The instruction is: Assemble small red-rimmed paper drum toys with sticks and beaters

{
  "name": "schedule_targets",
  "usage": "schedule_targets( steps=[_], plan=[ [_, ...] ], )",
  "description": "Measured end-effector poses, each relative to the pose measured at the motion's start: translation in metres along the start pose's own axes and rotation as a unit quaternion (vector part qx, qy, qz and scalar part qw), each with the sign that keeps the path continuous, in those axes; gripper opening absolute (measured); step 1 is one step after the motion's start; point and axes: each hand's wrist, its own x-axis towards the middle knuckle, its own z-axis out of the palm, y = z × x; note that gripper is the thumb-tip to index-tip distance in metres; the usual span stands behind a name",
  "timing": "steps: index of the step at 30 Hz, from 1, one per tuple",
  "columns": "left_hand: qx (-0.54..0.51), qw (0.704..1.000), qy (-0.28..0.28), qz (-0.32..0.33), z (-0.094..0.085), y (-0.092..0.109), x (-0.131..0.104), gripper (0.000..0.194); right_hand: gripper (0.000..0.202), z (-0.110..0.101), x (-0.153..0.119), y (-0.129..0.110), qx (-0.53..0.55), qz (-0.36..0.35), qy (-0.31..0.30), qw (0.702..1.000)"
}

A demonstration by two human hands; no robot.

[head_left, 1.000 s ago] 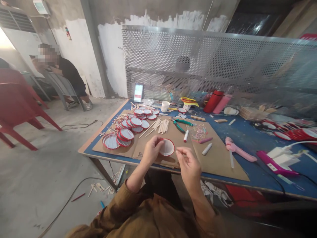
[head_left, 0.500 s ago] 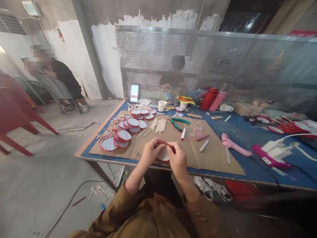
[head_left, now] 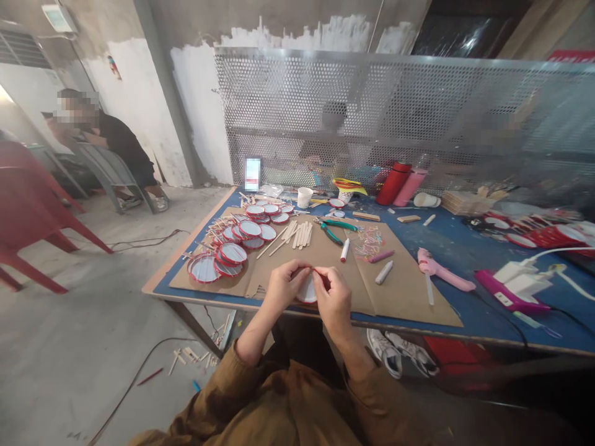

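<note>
Between my two hands is a round white disc with a red rim [head_left: 307,292], held at the near edge of the cardboard sheet [head_left: 357,297]. My left hand [head_left: 287,284] pinches its upper left rim. From the other side, my right hand [head_left: 333,292] grips the rim, its thumb and fingertips close to the left ones. The fingers cover much of the disc's upper edge. Beyond my hands lie flat wooden sticks [head_left: 302,235], green-handled pliers [head_left: 332,232] and a white marker with a red end [head_left: 344,250]. Several similar red-rimmed discs [head_left: 233,253] are piled to the left.
On the right lie a pink glue gun [head_left: 444,272] and a purple power strip [head_left: 509,294] with white plugs. Bottles [head_left: 393,184] and a paper cup [head_left: 305,197] stand along the perforated metal screen [head_left: 288,99]. A person [head_left: 116,139] sits at far left near a red chair [head_left: 37,210].
Both hands keep almost the same pose on the red-rimmed disc. The view has shifted very slightly, and the seated person's head has moved a little.
</note>
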Motion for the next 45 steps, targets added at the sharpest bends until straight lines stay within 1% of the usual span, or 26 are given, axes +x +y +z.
schedule_targets(
  steps=[4, 6, 7, 9, 12, 14, 18, 26, 30, 33, 35, 39, 41, 45],
  plan=[
    [-0.057, 0.998, -0.002, -0.022, 0.0, 0.001, 0.004, 0.029, 0.018, -0.002, 0.001, 0.007, 0.055, 0.077, 0.019, 0.995],
    [-0.054, 0.998, 0.008, -0.021, -0.001, 0.002, 0.004, 0.03, 0.021, -0.005, 0.004, 0.01, 0.076, 0.111, 0.046, 0.99],
    [-0.05, 0.999, 0.005, -0.015, -0.001, 0.003, 0.003, 0.029, 0.023, -0.007, 0.006, 0.012, 0.086, 0.126, 0.062, 0.986],
    [-0.054, 0.998, -0.028, 0.003, -0.001, 0.005, 0.0, 0.031, 0.027, -0.01, 0.009, 0.018, 0.106, 0.154, 0.088, 0.978],
    [-0.079, 0.993, -0.083, 0.029, 0.001, 0.006, -0.004, 0.042, 0.034, -0.01, 0.013, 0.028, 0.135, 0.188, 0.111, 0.967],
    [-0.094, 0.991, -0.096, 0.027, 0.002, 0.006, -0.004, 0.047, 0.037, -0.009, 0.014, 0.034, 0.15, 0.2, 0.118, 0.961],
    [-0.13, 0.985, -0.116, 0.007, 0.002, 0.006, -0.004, 0.049, 0.038, -0.007, 0.012, 0.039, 0.163, 0.209, 0.113, 0.957],
    [-0.102, 0.988, -0.113, 0.004, 0.002, 0.0, -0.003, 0.046, 0.037, -0.01, 0.012, 0.039, 0.149, 0.21, 0.095, 0.962],
    [-0.097, 0.989, -0.108, 0.007, 0.002, 0.003, -0.003, 0.044, 0.037, -0.009, 0.012, 0.037, 0.146, 0.208, 0.097, 0.962],
    [-0.096, 0.988, -0.115, 0.027, 0.002, 0.007, -0.005, 0.048, 0.036, -0.009, 0.012, 0.035, 0.142, 0.208, 0.108, 0.962],
    [-0.074, 0.988, -0.123, 0.055, 0.002, 0.01, -0.007, 0.054, 0.035, -0.009, 0.011, 0.033, 0.139, 0.209, 0.116, 0.961],
    [0.013, 0.989, -0.093, 0.115, 0.003, 0.009, -0.01, 0.061, 0.034, -0.008, 0.011, 0.033, 0.138, 0.211, 0.119, 0.96],
    [0.014, 0.99, -0.089, 0.109, 0.004, 0.006, -0.01, 0.061, 0.033, -0.008, 0.011, 0.034, 0.132, 0.209, 0.119, 0.962],
    [-0.011, 0.992, -0.1, 0.07, 0.005, 0.002, -0.01, 0.061, 0.033, -0.009, 0.011, 0.037, 0.119, 0.206, 0.114, 0.965]
  ],
)
